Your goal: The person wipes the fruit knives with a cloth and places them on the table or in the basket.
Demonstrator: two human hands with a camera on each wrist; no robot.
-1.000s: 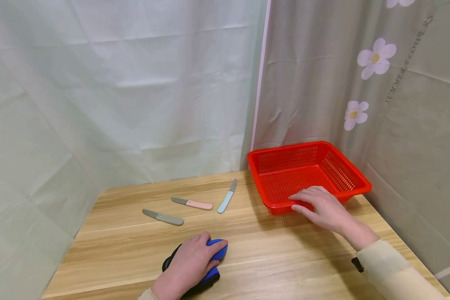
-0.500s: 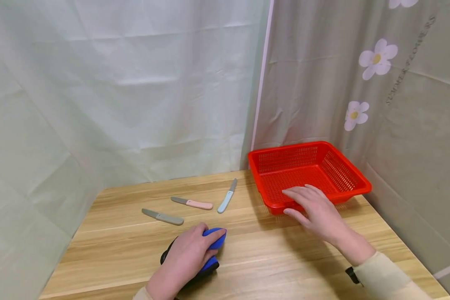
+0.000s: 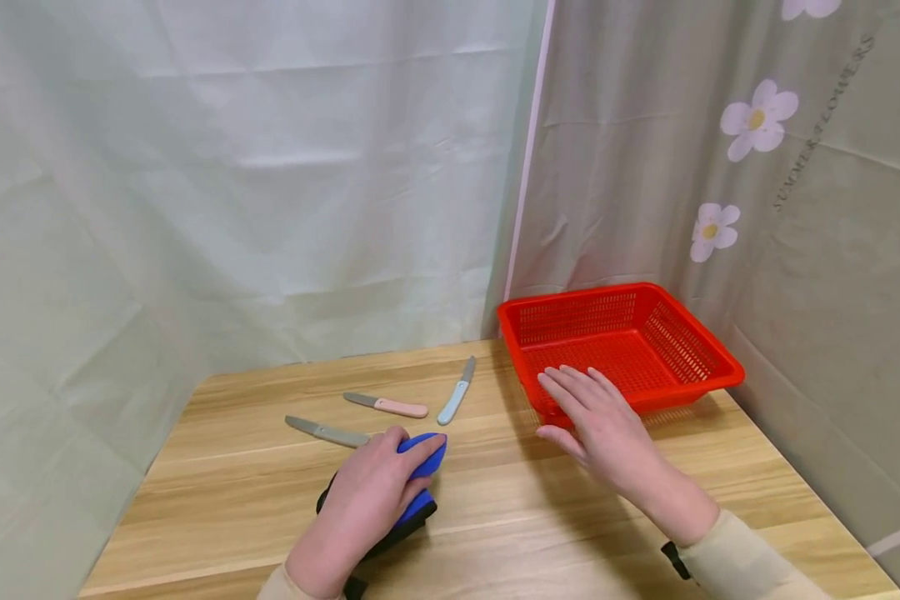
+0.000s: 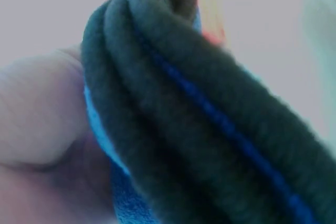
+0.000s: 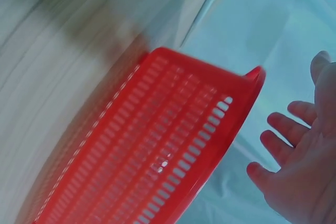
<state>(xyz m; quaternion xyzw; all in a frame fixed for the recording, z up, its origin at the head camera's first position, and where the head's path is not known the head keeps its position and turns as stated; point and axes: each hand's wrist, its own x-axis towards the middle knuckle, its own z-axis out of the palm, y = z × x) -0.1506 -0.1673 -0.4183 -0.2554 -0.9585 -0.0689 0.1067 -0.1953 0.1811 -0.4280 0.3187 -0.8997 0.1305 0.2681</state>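
My left hand (image 3: 363, 496) grips a folded cloth (image 3: 423, 458), blue on one side and black on the other, above the near left part of the table. Up close in the left wrist view, the cloth (image 4: 173, 108) shows thick dark layers with blue between them. Just beyond that hand lies a grey-handled knife (image 3: 318, 431), its handle end partly covered by the fingers. A pink-handled knife (image 3: 390, 406) and a light-blue-handled knife (image 3: 456, 393) lie farther back. With fingers extended, my right hand (image 3: 600, 429) hovers at the front left corner of a red plastic basket (image 3: 708, 387); a gap shows in the right wrist view.
The wooden table (image 3: 217, 500) ends at a pale curtain (image 3: 307, 208) behind and on the left. A grey curtain (image 3: 817, 275) with printed flowers hangs close behind and to the right of the basket.
My left hand has lifted the cloth slightly and carried it forward, closer to the grey-handled knife. My right hand has moved left along the basket's front rim. Knives and basket stay put.
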